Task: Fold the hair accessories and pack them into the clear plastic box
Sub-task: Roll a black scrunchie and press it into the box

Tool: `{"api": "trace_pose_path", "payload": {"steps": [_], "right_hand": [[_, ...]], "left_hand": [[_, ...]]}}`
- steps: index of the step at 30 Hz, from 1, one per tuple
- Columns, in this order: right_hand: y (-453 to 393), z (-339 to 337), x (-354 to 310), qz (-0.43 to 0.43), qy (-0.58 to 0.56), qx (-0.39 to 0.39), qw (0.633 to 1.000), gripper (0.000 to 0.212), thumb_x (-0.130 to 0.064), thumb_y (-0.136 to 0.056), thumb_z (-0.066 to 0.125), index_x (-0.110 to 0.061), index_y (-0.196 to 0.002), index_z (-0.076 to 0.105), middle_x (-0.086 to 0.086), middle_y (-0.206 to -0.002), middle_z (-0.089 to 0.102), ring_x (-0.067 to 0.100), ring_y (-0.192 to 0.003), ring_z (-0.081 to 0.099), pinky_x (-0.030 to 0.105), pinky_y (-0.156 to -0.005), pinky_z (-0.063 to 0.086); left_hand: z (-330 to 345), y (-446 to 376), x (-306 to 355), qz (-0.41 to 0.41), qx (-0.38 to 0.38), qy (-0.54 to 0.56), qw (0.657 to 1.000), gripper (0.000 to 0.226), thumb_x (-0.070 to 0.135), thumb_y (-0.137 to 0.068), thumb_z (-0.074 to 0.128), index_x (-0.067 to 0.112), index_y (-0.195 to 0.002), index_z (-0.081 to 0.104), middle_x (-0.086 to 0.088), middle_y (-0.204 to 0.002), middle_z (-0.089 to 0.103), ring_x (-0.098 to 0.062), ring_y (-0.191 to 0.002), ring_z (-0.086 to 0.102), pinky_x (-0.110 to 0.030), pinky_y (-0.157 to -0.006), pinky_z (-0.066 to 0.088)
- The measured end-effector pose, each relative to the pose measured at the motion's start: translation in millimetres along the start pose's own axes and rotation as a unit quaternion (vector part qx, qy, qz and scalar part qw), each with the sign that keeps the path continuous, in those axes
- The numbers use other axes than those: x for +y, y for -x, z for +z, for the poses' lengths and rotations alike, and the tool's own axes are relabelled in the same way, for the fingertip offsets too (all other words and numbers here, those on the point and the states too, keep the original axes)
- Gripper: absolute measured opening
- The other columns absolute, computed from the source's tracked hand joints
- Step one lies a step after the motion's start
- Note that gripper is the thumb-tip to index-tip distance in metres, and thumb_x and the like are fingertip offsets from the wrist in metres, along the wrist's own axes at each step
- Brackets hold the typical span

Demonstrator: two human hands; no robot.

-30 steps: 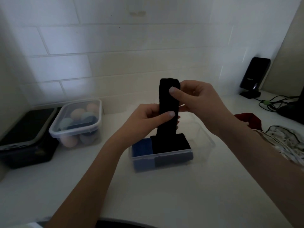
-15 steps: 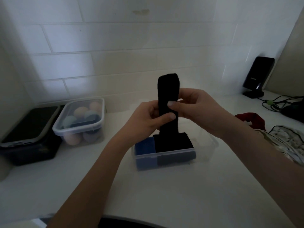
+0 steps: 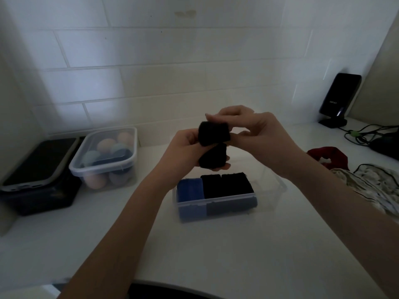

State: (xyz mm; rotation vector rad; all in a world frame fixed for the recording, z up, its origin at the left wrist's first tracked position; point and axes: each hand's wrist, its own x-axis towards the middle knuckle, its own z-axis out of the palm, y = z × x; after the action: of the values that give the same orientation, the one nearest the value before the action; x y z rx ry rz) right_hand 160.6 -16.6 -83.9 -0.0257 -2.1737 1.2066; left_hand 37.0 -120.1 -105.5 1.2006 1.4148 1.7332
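Observation:
A black fabric headband (image 3: 213, 145) is doubled over in the air above the clear plastic box (image 3: 272, 186). My left hand (image 3: 183, 154) cradles its lower part from the left. My right hand (image 3: 257, 134) pinches its upper fold from the right, fingers curled over the top. Inside the box lie a folded blue band (image 3: 190, 193) on the left and two folded black bands (image 3: 226, 186) beside it. The box's right half holds nothing I can see.
A lidded clear tub of pastel sponges (image 3: 105, 156) and a black lidded container (image 3: 38, 173) stand at the left. A red scrunchie (image 3: 328, 158) and patterned cloth (image 3: 375, 186) lie at the right. A black device on a stand (image 3: 339, 100) and cables (image 3: 367, 134) sit far right.
The black headband stood upright as a long strip. Now its top is folded down into a short bundle, and both hands have lifted it clear of the box.

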Motion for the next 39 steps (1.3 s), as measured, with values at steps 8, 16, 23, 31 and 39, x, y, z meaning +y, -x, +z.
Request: {"api": "trace_pose_path", "payload": {"steps": [8,16,23,31,39], "right_hand": [[1,5,5,-0.046,0.107,0.021,0.993,0.038,0.0,-0.083,0.065,-0.027,-0.11,0.065,-0.007,-0.107,0.058,0.02,-0.073,0.053,0.035,-0.075,0.047],[2,2,9,-0.06,0.143,0.058,0.986,0.041,0.002,-0.08,0.056,-0.027,-0.107,0.067,-0.005,-0.106,0.058,0.012,-0.074,0.057,0.044,-0.078,0.05],[1,1,1,-0.013,0.055,0.067,0.996,0.044,0.012,-0.077,0.05,-0.024,-0.082,0.075,-0.006,-0.097,0.061,0.0,-0.083,0.057,0.017,-0.07,0.049],[-4,-10,-1,0.309,-0.128,0.054,0.941,0.023,-0.028,-0.091,0.047,-0.015,-0.083,0.064,0.008,-0.076,0.068,0.019,-0.058,0.065,0.023,-0.047,0.05],[-3,-3,2,0.393,-0.156,-0.057,0.904,0.048,-0.056,-0.085,0.051,-0.017,-0.11,0.061,0.013,-0.093,0.076,0.02,-0.075,0.073,0.022,-0.056,0.057]], "left_hand": [[-3,1,0,-0.022,-0.024,0.03,0.999,0.028,0.006,-0.097,0.037,0.014,-0.091,0.064,-0.007,-0.067,0.074,-0.027,-0.063,0.072,-0.038,-0.061,0.061],[-3,-2,3,-0.063,-0.055,0.157,0.984,0.032,0.017,-0.095,0.029,0.009,-0.103,0.059,-0.01,-0.081,0.074,-0.023,-0.073,0.072,-0.035,-0.06,0.059],[-5,-2,-5,0.011,-0.052,0.033,0.998,0.031,0.019,-0.068,0.07,0.021,-0.098,0.064,0.002,-0.086,0.076,-0.016,-0.089,0.072,-0.033,-0.078,0.059],[-11,-6,-9,0.137,0.093,-0.129,0.978,0.04,0.0,-0.061,0.082,0.022,-0.071,0.05,0.015,-0.057,0.069,-0.001,-0.061,0.067,-0.022,-0.06,0.055],[-8,-5,-13,0.201,0.088,-0.15,0.964,0.045,-0.001,-0.056,0.085,0.026,-0.062,0.05,0.014,-0.072,0.072,-0.009,-0.079,0.07,-0.027,-0.077,0.056]]}}
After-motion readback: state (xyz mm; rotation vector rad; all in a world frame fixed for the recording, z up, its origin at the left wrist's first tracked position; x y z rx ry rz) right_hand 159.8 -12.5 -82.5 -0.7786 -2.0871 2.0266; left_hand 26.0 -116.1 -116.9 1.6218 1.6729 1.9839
